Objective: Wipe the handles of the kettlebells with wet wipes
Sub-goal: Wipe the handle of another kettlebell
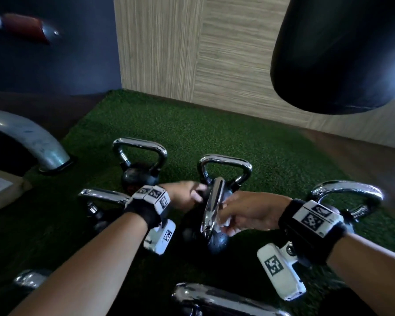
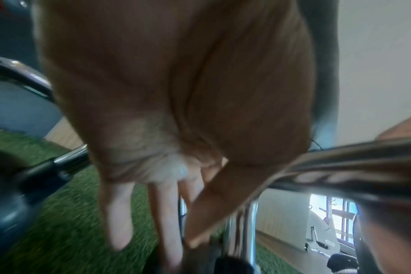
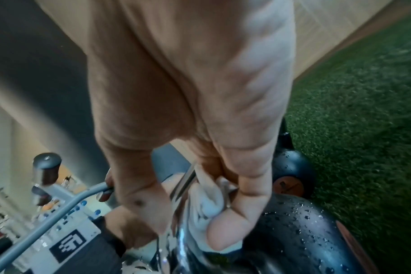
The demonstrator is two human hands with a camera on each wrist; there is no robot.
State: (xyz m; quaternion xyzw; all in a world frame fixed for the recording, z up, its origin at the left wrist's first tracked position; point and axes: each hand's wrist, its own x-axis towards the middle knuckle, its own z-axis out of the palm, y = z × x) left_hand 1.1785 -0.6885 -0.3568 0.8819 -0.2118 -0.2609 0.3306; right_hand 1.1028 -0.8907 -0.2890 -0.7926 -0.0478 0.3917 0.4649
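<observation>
Several black kettlebells with chrome handles stand on green turf [image 1: 214, 124]. The middle kettlebell [image 1: 217, 244] is wet with droplets, and its handle [image 1: 212, 206] runs away from me. My right hand [image 1: 244, 213] pinches a white wet wipe [image 1: 225, 222] against the right side of that handle. In the right wrist view the wipe [image 3: 207, 200] is bunched between thumb and fingers around the chrome bar [image 3: 181, 185]. My left hand [image 1: 187, 195] reaches to the far end of the kettlebell. Its fingers [image 2: 120, 213] point down, fairly straight, beside the chrome post [image 2: 249, 231].
Other kettlebells stand at back left [image 1: 139, 156], behind the middle one [image 1: 226, 165], at left [image 1: 103, 195], right [image 1: 349, 190] and front [image 1: 214, 297]. A black punching bag [image 1: 342, 53] hangs at upper right. A grey machine tube [image 1: 27, 137] meets the floor at left.
</observation>
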